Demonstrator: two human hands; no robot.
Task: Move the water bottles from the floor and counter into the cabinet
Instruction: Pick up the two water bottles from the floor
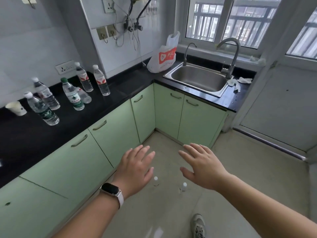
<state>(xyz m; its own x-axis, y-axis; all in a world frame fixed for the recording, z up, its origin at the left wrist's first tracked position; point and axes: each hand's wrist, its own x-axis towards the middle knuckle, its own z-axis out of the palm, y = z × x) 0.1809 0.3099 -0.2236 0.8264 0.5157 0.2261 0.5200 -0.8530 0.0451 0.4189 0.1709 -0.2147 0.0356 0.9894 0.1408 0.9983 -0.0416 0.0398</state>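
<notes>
you face an l-shaped black surface (133,83) over pale green cabinet doors (113,134). a steel sink (197,79) sits below a barred window (202,19) that lets in daylight. the floor (248,177) is pale tile, the walls (34,40) grey-white, with a socket (108,5) high up.

Clear plastic bottles (102,80); glossy black counter (25,134); brushed steel sink (197,78); matt green cabinet doors (68,165); smooth floor tiles (248,169).

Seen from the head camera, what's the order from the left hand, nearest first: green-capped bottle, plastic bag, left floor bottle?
1. Left floor bottle, low, right by the left hand.
2. Green-capped bottle, on the left counter.
3. Plastic bag, far corner beside the sink.
</notes>
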